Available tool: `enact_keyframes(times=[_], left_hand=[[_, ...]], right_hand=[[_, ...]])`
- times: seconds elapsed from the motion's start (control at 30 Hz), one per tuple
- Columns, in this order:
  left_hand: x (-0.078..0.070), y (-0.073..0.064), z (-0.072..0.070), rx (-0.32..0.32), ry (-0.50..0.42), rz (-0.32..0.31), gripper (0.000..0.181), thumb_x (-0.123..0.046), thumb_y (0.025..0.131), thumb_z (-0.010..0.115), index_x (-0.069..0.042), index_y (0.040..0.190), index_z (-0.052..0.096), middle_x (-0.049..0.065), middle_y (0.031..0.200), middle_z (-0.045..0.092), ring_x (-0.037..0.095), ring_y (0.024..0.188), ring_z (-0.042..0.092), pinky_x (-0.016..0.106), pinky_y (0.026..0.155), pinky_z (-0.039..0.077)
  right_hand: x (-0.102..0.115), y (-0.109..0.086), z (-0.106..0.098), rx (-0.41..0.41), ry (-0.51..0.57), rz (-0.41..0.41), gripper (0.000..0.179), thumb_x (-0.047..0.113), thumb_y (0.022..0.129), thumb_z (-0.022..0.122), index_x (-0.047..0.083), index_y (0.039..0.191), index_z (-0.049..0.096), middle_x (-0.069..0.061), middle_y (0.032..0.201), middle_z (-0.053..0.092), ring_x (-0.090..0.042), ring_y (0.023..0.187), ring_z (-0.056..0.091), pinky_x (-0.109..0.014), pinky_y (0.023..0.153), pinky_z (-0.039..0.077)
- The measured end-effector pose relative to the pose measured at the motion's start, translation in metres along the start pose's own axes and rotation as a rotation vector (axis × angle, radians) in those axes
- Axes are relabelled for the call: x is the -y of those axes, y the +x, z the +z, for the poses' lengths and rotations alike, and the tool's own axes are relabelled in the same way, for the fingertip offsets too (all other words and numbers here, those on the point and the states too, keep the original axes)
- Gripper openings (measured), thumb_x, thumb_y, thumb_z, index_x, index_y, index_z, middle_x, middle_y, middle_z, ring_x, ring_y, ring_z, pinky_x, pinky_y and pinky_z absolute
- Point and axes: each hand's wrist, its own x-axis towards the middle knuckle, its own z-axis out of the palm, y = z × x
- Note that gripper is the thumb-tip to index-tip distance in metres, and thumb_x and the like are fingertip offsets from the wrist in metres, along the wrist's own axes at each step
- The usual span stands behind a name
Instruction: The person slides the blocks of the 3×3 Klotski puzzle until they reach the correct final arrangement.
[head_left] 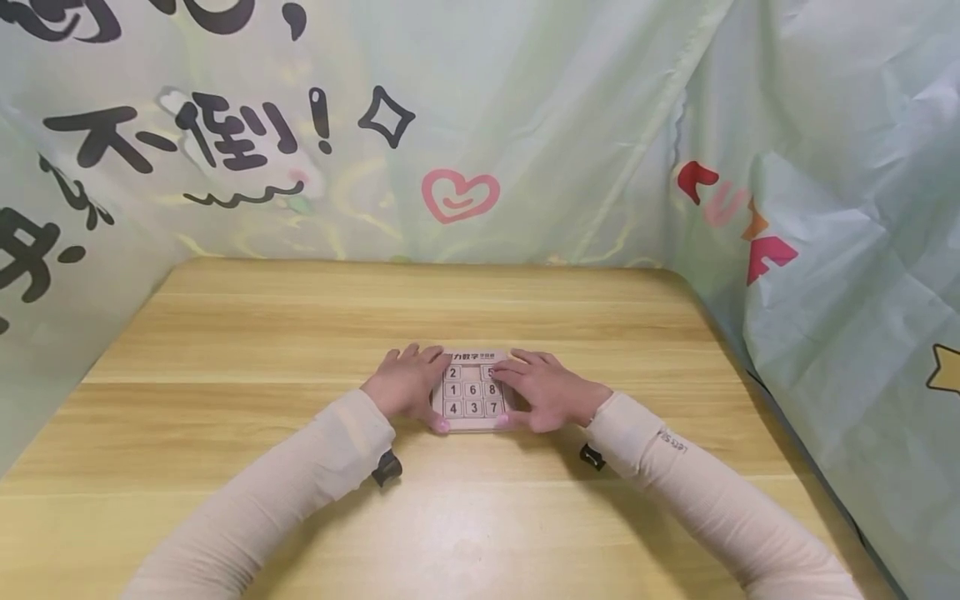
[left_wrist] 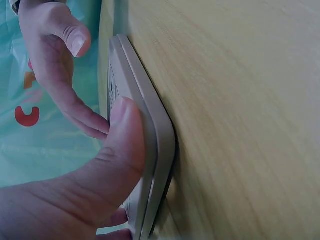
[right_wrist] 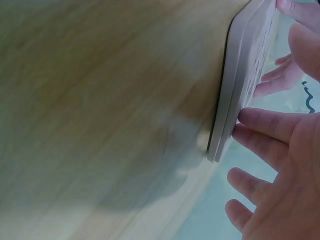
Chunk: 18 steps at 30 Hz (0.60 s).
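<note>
A wooden sliding number puzzle (head_left: pixel 472 425) lies flat on the table in the head view. Its square numbered tiles leave one gap in the middle of the top row. My left hand (head_left: pixel 405 383) holds the left side, thumb near the lower left corner and fingers by the upper left. In the left wrist view the left thumb (left_wrist: pixel 125 135) presses on the frame's edge. My right hand (head_left: pixel 551 392) is at the right side, with fingertips over the tile marked 5. The right wrist view shows its fingers (right_wrist: pixel 270 125) extended, two touching the board's edge area.
The wood-grain table (head_left: pixel 300 317) spreads around the puzzle. Pale green printed cloth (head_left: pixel 562 125) hangs at the back and sides. Black objects (head_left: pixel 387 468) sit at both wrists. A dark cable (head_left: pixel 855 525) runs along the table's right edge.
</note>
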Motion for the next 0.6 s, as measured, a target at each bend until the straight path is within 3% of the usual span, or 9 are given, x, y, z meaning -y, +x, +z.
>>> enact_keyframes(times=[0.23,0.6], left_hand=[[0.0,-0.001,0.002,-0.007,0.01,-0.003,0.115,-0.066,0.052,0.072,-0.012,0.143,0.026,0.009,0.148,0.023,0.039,0.131,0.023,0.055,0.104,0.02],[-0.001,-0.001,0.001,-0.024,-0.009,-0.016,0.116,-0.064,0.052,0.074,-0.008,0.142,0.027,0.008,0.147,0.027,0.038,0.13,0.025,0.054,0.104,0.02]], right_hand=[[0.007,0.002,0.004,-0.008,0.006,-0.048,0.072,0.055,0.084,0.05,0.007,0.137,0.039,-0.007,0.142,0.036,-0.035,0.132,0.022,-0.052,0.104,0.02],[0.021,0.021,0.0,-0.008,-0.036,-0.09,0.075,0.057,0.084,0.048,0.009,0.14,0.034,-0.006,0.144,0.033,-0.034,0.133,0.02,-0.051,0.105,0.021]])
